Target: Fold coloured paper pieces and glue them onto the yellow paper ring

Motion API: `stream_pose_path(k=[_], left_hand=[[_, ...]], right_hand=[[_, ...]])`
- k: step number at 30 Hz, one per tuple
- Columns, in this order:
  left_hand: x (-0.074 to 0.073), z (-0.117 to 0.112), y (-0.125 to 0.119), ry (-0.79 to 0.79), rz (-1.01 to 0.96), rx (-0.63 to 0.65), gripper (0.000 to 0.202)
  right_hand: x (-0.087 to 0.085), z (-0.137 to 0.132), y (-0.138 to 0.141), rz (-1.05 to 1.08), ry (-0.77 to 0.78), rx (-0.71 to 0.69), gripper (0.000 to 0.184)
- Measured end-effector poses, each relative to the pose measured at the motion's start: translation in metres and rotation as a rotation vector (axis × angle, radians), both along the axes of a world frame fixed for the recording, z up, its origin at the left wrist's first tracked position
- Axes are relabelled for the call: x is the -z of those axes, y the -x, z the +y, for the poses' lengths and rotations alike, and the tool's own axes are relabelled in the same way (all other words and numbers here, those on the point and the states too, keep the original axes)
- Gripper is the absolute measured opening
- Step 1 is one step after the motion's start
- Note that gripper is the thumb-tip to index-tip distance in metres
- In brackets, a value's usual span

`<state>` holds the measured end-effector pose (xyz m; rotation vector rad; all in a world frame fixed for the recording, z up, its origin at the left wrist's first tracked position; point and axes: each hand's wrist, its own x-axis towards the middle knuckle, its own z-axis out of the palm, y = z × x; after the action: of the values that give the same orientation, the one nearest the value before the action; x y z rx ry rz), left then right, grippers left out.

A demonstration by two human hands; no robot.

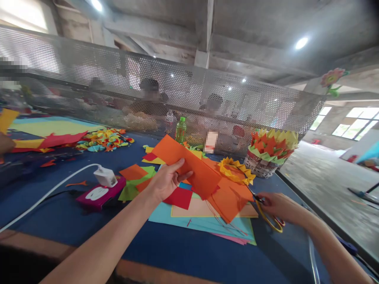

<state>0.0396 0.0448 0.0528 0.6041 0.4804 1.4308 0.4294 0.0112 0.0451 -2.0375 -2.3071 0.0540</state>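
A: What are you holding?
B: I'm pinching the sheet (192, 171) in my left hand (166, 180), just above the pile (183, 223). My right hand (276, 207) is gripping the scissors (271, 221).
A: Risk?
B: The blades may be snagging the pile beside them.

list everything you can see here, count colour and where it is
orange sheet: one, orange, lifted over the paper pile
scissors: one pair, yellow handles, on the table at the right
paper pile: several sheets, light blue, peach, red, green, mid table
paper flower: one, yellow, behind the pile
basket: one, woven, filled with orange, yellow and green folded paper, far right
bottle: one, green, by the mesh
scraps: many, mixed colours, far left
charger: one, white, on a pink box, cable trailing left
mesh screen: one, grey, along the table's far edge
table: one, dark blue top
left hand: holds the orange sheet
right hand: on the scissors
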Motion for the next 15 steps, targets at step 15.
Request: stream_pose_path(k=[15], left_hand=[[-0.001,0.001,0.000,0.000,-0.024,-0.012,0.016]], right_hand=[[0.013,-0.029,0.012,0.179,-0.046,-0.138,0.033]])
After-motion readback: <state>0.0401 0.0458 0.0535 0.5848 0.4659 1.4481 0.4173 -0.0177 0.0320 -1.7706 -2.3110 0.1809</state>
